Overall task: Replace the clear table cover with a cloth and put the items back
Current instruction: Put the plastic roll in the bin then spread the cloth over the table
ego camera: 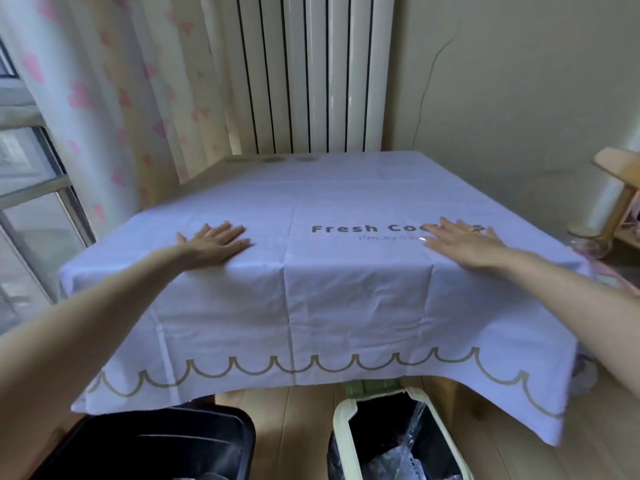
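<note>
The pale purple cloth lies spread over the tabletop. Its near edge hangs down toward you, with a wavy tan line along the bottom. A bare strip of the tabletop shows at the far left corner, where the cloth does not reach.

Your left hand lies flat on the cloth, on the left side near the front edge. The fingers are spread out and it grips nothing. Your right hand lies flat on the cloth too, on the right side. Its fingers are also stretched out and it grips nothing. It covers part of the dark words printed on the cloth, which start with "Fresh".

The cloth has fold lines and small wrinkles between your two hands.

On the floor below the hanging edge stand a black bin on the left and a cream bin with a dark bag in it on the right. Behind the tabletop is a white radiator. A curtain with pink hearts hangs to the left.
</note>
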A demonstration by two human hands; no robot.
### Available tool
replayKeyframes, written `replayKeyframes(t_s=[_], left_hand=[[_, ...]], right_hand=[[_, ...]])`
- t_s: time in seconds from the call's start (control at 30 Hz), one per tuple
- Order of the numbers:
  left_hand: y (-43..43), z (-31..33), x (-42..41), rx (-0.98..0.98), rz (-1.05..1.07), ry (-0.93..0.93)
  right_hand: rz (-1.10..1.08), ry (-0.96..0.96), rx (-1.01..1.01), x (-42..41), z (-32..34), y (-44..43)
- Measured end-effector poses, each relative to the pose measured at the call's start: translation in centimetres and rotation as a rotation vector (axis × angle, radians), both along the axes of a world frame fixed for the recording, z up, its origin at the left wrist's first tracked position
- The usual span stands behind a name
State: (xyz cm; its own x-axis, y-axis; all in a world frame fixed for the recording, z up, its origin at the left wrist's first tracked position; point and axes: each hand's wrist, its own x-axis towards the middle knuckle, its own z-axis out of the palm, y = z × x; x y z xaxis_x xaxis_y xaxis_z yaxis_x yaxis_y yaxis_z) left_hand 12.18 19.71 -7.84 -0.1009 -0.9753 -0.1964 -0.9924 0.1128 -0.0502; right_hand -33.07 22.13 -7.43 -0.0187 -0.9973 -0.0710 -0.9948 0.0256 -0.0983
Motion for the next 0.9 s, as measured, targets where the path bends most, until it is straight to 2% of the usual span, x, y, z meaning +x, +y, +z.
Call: replayKeyframes(t_s=[0.03,0.17,0.27,0.37,0.47,0.6,0.73,0.9], left_hand=[[0.0,0.3,0.0,0.011,0.028,0.062],[2.1,0.3,-0.3,-0.033,0.162,0.093],[5.0,1.2,-2.9,0.032,0.247,0.105],[7.9,2.1,-5.2,0.116,0.13,0.049],[10.0,2.9,-7.4,0.218,0.073,0.113],[11.3,6.4,-11.8,0.358,0.014,0.1],[12.3,10.6,-18.4,0.342,0.018,0.422],[12.9,16.5,-25.6,0.34,-0.006,0.717]], right_hand=[[0.003,-0.008,0.0,-0.1,-0.3,0.8],[-0.098,0.01,0.005,-0.9,-1.4,2.7],[-0.134,0.03,0.013,-0.5,-1.4,4.6],[-0.076,0.025,0.093,-0.5,-0.6,7.4],[-0.012,0.015,0.218,-0.7,1.3,9.1],[-0.015,-0.133,0.348,-2.1,4.9,11.2],[-0.125,-0.466,0.443,-4.0,8.8,13.9],[-0.147,-0.613,0.587,-7.0,13.4,15.0]])
